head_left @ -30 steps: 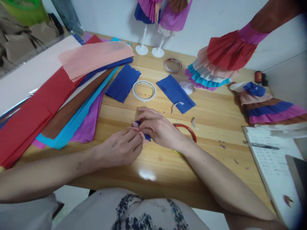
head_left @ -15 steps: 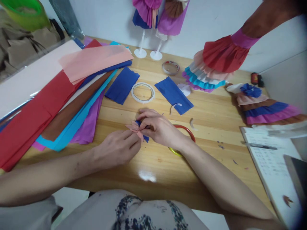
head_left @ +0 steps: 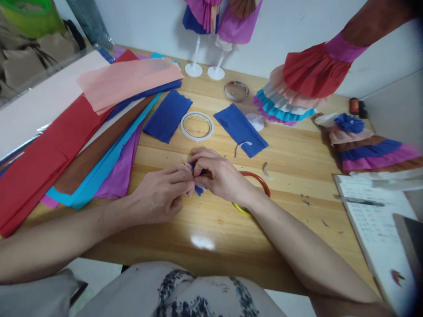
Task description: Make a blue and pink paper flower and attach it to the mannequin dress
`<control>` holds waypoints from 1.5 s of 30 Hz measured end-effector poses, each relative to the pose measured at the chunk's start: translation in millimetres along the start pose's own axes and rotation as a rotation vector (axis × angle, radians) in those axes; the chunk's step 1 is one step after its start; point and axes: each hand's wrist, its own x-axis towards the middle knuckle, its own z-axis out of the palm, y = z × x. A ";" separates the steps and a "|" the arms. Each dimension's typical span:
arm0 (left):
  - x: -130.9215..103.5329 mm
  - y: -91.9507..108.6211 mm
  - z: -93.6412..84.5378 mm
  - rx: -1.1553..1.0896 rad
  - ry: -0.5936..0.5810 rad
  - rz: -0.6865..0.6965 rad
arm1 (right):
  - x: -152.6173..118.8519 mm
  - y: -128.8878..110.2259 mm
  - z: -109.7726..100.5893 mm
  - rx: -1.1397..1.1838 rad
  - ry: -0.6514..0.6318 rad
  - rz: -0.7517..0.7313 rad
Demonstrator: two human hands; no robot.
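Observation:
Both my hands meet over the wooden table (head_left: 291,176) on a small crepe paper flower (head_left: 194,187) with a dark blue centre and pale pink petals. My left hand (head_left: 160,196) pinches its pink petals from the left. My right hand (head_left: 220,176) grips the blue part from the right, fingers curled over it, so most of the flower is hidden. Under my right wrist lie red and yellow scissor handles (head_left: 256,185). Beyond my hands lie a ring of tape (head_left: 197,126) and two dark blue paper pieces (head_left: 240,129) (head_left: 168,115).
Long crepe paper sheets (head_left: 82,132) in red, brown, cyan, purple and pink cover the left. Paper-dressed doll stands (head_left: 216,31) and ruffled paper skirts (head_left: 294,92) (head_left: 370,147) line the back and right. A notebook with a pen (head_left: 370,211) lies at the right edge.
My left hand has slid up and right, its fingers now closing over the pink petals beside my right hand. The flower is more hidden than before.

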 end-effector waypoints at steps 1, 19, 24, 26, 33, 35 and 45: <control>0.3 -0.8 0.4 -0.005 -0.007 -0.002 | -0.2 0.2 0.1 0.000 0.001 0.004; 0.8 -2.9 3.0 0.046 -0.112 -0.041 | -1.5 4.5 -1.2 0.075 0.080 0.028; 1.0 -3.5 3.6 0.001 -0.076 -0.058 | -1.7 3.5 -4.3 0.081 0.052 -0.019; 0.7 -3.8 4.1 -0.002 -0.072 -0.056 | -1.3 2.6 -4.6 0.090 0.066 -0.003; 0.0 -3.4 3.9 0.008 -0.085 -0.070 | -3.0 -1.7 -10.3 0.037 0.056 -0.004; -0.1 -3.4 3.8 0.006 -0.080 -0.062 | -3.7 -1.9 -10.9 -0.001 0.061 -0.012; -0.9 -4.1 1.4 0.034 -0.045 -0.013 | -2.6 5.7 -1.2 -0.052 0.029 -0.107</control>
